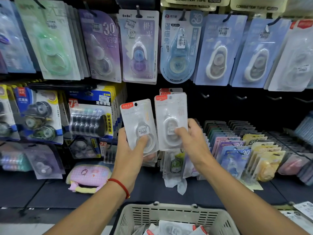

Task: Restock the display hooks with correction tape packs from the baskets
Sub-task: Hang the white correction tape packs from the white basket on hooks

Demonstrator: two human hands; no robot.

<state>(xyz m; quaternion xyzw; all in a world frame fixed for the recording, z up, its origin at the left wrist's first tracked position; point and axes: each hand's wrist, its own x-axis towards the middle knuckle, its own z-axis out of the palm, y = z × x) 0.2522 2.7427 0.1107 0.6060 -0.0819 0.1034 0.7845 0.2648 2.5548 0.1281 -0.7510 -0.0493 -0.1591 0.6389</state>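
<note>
My left hand (131, 150) grips a white correction tape pack (135, 116) with a red corner label, thumb pressed on its blister. My right hand (191, 139) pinches a second matching white pack (171, 112), held upright just in front of more of the same packs (166, 90) hanging on a middle-row hook. A beige slotted basket (176, 216) sits at the bottom centre with several more white packs (174, 228) inside. To the right of the hung packs, bare hooks (205, 95) stick out of the dark panel.
The top row of hooks carries blue, purple and green tape packs (140, 46). Multi-roll packs (91, 114) hang at left. Slanted trays of colourful packs (240, 150) fill the right shelf. A pink pouch (88, 177) lies on the dark shelf (50, 192).
</note>
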